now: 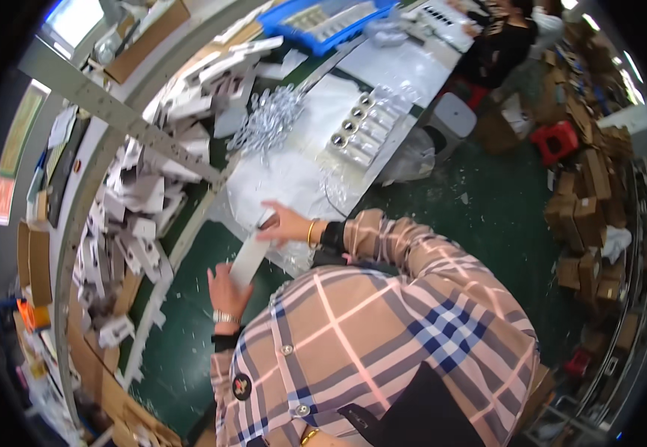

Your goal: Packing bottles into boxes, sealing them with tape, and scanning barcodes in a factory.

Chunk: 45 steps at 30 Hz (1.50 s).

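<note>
A long, narrow white box (249, 258) is held slantwise between my two hands, close in front of me at the table's near end. My left hand (228, 290) is closed round its lower end. At the upper end, the fingers of my right hand (285, 225) grip the box, near what looks like an opening. Beyond my hands, white plastic sheeting (267, 179) covers the tabletop. A tangled heap of pale grey cables (270, 118) lies on it. To the right of the cables stand clear-wrapped cylindrical items (368, 134) with dark round ends, in a row.
Many white boxes (141, 208) are heaped on the left beside a metal post (115, 100). A blue crate (316, 46) sits at the table's far end. Farther right are a co-worker (504, 45), a white stool (454, 115), a red stool (554, 141) and stacked cartons (581, 220).
</note>
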{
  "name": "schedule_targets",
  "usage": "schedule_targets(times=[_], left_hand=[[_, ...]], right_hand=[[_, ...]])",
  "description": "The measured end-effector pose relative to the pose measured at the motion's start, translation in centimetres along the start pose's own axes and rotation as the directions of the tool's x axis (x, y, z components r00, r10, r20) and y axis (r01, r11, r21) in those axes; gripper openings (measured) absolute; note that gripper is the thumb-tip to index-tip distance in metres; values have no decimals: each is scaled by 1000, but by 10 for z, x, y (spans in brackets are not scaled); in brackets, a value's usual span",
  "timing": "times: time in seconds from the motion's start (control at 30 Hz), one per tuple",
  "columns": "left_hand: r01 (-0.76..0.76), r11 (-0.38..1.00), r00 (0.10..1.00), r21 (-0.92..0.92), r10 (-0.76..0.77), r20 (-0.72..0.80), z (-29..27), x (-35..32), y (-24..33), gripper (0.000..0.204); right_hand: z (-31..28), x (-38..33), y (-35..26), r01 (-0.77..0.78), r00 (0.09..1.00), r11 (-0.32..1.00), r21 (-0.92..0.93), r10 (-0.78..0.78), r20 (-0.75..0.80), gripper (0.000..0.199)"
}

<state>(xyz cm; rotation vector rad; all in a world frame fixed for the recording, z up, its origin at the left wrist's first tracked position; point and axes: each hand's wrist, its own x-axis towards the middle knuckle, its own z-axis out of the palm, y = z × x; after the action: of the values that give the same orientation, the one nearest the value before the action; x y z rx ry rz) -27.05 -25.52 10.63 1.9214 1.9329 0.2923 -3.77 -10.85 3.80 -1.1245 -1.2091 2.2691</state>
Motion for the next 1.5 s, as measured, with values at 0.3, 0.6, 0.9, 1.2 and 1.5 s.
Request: schedule_targets(times=[0.3, 0.6, 0.9, 1.2, 1.5], left_hand=[[303, 905, 930, -299, -212, 302, 65, 48, 40, 78], [289, 937, 935, -198, -232, 269, 81, 50, 40, 95], [483, 837, 869, -257, -495, 21, 126, 23, -8, 78], [437, 803, 884, -405, -467, 28, 92, 23, -14, 78], [430, 807, 898, -405, -429, 99, 93, 19, -18, 85]], right_hand=[[-96, 7, 5, -1, 990, 985, 172, -23, 136, 20], [-200, -25, 7, -247, 860, 33, -968, -453, -235, 40], [-188, -3, 32, -293, 886, 37, -955, -365, -286, 29], [-232, 41, 11, 210, 887, -533, -820, -249, 389, 35], [-156, 21, -52, 454, 873, 180, -872, -282, 397, 66]])
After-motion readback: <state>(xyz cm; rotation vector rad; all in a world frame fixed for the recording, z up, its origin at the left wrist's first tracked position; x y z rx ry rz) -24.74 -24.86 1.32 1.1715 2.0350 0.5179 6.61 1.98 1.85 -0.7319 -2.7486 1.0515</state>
